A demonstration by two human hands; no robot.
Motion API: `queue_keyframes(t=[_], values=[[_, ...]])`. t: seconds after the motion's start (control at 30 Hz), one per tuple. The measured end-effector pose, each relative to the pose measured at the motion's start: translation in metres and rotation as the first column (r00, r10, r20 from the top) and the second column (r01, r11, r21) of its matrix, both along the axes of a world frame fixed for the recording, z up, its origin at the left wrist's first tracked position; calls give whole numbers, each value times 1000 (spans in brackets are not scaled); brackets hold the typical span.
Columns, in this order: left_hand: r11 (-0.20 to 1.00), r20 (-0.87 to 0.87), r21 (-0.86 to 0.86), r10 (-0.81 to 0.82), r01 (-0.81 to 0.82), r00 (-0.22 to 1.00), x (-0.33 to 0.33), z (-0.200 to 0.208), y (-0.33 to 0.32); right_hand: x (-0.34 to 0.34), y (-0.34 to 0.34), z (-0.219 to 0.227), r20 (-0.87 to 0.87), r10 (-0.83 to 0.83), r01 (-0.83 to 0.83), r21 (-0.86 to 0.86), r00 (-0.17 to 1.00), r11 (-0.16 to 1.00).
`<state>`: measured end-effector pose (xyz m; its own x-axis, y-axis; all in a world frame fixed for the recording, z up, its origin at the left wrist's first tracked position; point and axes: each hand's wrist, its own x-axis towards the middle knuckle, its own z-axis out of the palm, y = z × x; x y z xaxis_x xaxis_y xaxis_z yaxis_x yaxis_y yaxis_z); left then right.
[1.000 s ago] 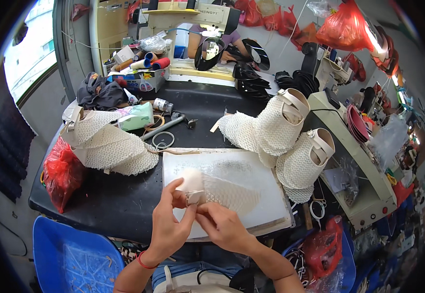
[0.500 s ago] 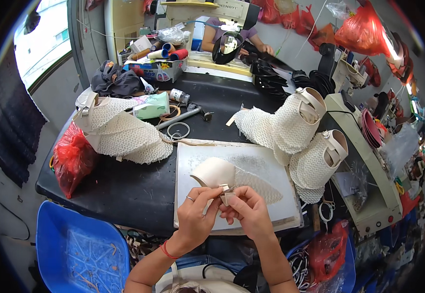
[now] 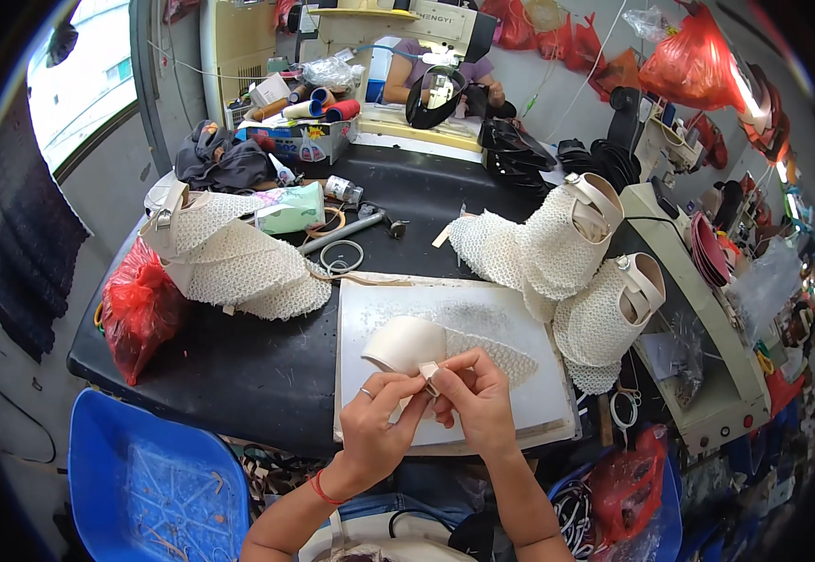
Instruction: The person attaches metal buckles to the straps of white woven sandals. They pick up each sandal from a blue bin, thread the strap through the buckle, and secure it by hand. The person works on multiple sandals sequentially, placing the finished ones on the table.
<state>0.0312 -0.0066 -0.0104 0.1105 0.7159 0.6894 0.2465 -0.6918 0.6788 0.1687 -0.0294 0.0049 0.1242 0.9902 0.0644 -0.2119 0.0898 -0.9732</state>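
Note:
My left hand (image 3: 375,423) and my right hand (image 3: 479,401) meet over the board, fingertips pinched together. Between them is a small cream strap piece (image 3: 429,372), folded over; the fingers cover most of it. Just beyond lies a cream shoe upper: its smooth curved heel band (image 3: 402,343) stands up, and its woven mesh part (image 3: 509,362) stretches flat to the right, partly behind my right hand. Both rest on a white board (image 3: 366,302) with grey smudges. Whether a metal buckle sits in the folded piece cannot be seen now.
Stacks of woven cream uppers with straps stand left (image 3: 248,258) and right (image 3: 604,314) on the black table (image 3: 267,375). A red plastic bag (image 3: 140,314) and blue bin (image 3: 159,478) are at left. A hammer (image 3: 342,232) lies farther back. Behind a machine, another person (image 3: 487,80) works.
My fingers have turned the small cream strap piece, and the metal glimpsed there before is hidden. My right hand has shifted slightly. The far person's hands have moved.

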Motion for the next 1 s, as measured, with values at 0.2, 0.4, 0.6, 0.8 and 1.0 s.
queue_keyframes(t=[0.2,0.4,0.6,0.8,1.0], values=[[991,-42,17,-135,136,990,2,9,-8,1,6,-8,143,-164,154,76,976,985],[982,-79,22,-183,186,980,-2,11,1,-2,-8,20,678,-473,83,523,563,848],[939,-137,26,-335,342,932,-4,14,5,23,-16,37,788,-339,-71,432,514,899],[958,-56,-16,-287,287,956,-5,22,10,14,-2,31,670,-685,138,678,286,722],[998,153,-33,53,-48,987,-40,25,21,6,7,29,660,-373,31,469,652,883]])
